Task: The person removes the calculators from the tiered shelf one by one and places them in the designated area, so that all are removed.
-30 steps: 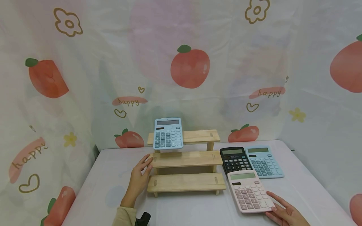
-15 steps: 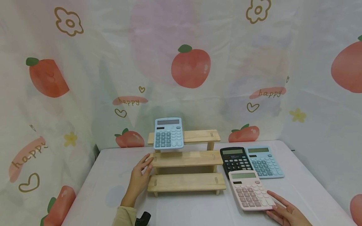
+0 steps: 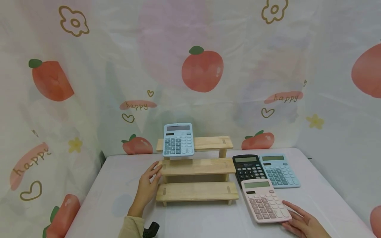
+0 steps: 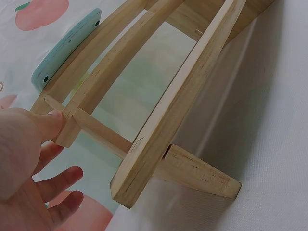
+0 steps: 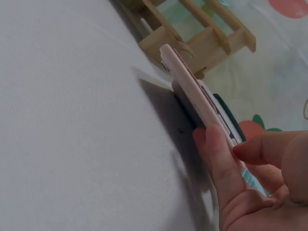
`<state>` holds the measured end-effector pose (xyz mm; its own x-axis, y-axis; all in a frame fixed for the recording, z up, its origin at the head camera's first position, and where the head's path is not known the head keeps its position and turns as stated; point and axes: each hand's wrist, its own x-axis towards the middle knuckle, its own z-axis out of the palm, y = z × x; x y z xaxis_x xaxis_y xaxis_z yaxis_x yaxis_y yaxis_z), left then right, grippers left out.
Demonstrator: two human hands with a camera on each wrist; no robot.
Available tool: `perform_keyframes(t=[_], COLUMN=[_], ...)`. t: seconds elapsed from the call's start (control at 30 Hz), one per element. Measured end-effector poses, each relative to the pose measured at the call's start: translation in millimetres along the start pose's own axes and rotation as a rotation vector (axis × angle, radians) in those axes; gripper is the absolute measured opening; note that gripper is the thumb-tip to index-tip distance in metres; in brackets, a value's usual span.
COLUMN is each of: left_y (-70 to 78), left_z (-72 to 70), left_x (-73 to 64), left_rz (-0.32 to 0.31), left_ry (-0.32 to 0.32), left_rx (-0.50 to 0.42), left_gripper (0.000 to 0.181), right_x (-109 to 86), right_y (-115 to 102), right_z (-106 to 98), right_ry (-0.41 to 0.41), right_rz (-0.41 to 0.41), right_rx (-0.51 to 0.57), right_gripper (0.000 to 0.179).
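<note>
A pink calculator (image 3: 266,200) lies tilted over the lower part of a black calculator (image 3: 248,168). My right hand (image 3: 305,222) pinches its near right corner; in the right wrist view the thumb is on one face and fingers (image 5: 219,154) on the other, with the near end raised above the cloth. My left hand (image 3: 147,185) holds the left end of the middle step of a three-tier wooden stand (image 3: 197,192), thumb against the board in the left wrist view. On the stand's top step, at the left, a light blue calculator (image 3: 178,140) leans upright.
Another light blue calculator (image 3: 279,170) lies beside the black one, right of the stand. A black object (image 3: 151,229) shows by the left sleeve (image 3: 132,227). A patterned cloth backdrop (image 3: 166,66) rises behind and beside the white-covered table (image 3: 202,219).
The pink calculator's near end has risen slightly with the right hand. The head view has shifted a little. The left hand stays at the stand.
</note>
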<state>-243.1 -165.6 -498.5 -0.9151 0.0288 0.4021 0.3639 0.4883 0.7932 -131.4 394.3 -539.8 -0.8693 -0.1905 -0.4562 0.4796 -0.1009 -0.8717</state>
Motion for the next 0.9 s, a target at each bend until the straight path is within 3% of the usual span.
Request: perform_keyframes(t=[0.13, 0.3, 0.4, 0.63, 0.9], left_y=[-0.7, -1.0, -1.5, -3.3, -3.5], left_z=[0.1, -0.4, -0.6, -0.3, 1.5], left_x=[-0.2, -0.6, -0.9, -1.3, 0.8], left_rz=[-0.006, -0.006, 0.001, 0.014, 0.034], left_ry=[0.001, -0.001, 0.003, 0.011, 0.017], left_rx=[-0.002, -0.002, -0.002, 0.003, 0.012], left_gripper=[0.038, 0.038, 0.038, 0.039, 0.037], right_x=[-0.9, -0.7, -1.3, -6.3, -10.9], right_y=[-0.2, -1.2, -3.1, -11.0, -15.9], right_z=[5.2, 20.1, 26.5, 36.1, 35.5], right_ry=[0.039, 0.159, 0.215, 0.282, 0.257], right_rz=[-0.012, 0.027, 0.060, 0.104, 0.077], right_rx=[-0.089, -0.359, -0.468, -0.522, -0.635], right_gripper=[0.075, 0.084, 0.086, 0.083, 0.079])
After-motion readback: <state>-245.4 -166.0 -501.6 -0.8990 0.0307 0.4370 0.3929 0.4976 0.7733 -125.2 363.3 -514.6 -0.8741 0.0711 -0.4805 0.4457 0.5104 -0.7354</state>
